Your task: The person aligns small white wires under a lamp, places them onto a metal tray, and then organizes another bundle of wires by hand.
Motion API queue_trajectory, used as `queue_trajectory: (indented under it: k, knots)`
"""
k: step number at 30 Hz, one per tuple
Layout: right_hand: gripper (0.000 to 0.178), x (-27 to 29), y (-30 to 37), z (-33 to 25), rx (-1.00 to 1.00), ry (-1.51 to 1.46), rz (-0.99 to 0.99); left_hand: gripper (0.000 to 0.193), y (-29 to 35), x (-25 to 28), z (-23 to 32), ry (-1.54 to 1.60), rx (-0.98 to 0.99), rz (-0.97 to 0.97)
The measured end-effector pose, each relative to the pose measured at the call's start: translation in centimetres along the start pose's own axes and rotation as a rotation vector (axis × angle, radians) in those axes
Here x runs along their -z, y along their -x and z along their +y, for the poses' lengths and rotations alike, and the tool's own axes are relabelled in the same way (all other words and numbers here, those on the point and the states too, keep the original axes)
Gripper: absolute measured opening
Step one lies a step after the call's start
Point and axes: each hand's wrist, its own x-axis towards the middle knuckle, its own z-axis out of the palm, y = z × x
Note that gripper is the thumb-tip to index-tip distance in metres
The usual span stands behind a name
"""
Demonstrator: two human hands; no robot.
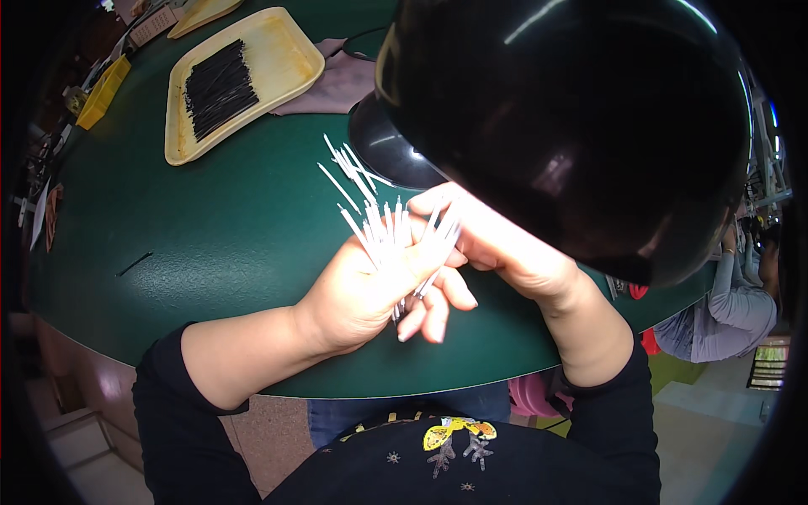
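Note:
A bundle of thin white stick-like pieces with narrow tips stands fanned out in my left hand. Its fingers are wrapped round them, and their lower ends poke out below the palm. Close beside it, my right hand pinches a few of the same white pieces at the bundle's right side. Glare blurs the detail there, and some of its fingertips are hidden. Just beyond both hands, several loose white pieces lie on the green table against a round black base.
A big black lamp shade overhangs the right side, above my right forearm; its round base stands behind the loose pieces. At the far left a cream tray holds many thin black pieces. One black piece lies alone at left. A person sits at right.

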Motion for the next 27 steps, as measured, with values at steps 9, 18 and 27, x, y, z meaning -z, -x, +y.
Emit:
queue_trajectory:
  k: [9, 18, 27]
  knots:
    - [0.039, 0.1, -0.1, 2.7, 0.357, -0.176, 0.225, 0.019, 0.1, -0.2, 0.4, -0.118, 0.141, -0.05]
    - [0.017, 3.2, -0.2, 4.5, 0.279, 0.449, 0.04, 0.01, 0.1, -0.9, 0.2, -0.27, 0.038, 0.073]
    - [0.036, 3.1, -0.2, 3.0, 0.213, -0.176, -0.047, 0.008, 0.2, 0.0, 0.2, -0.13, -0.054, 0.105]
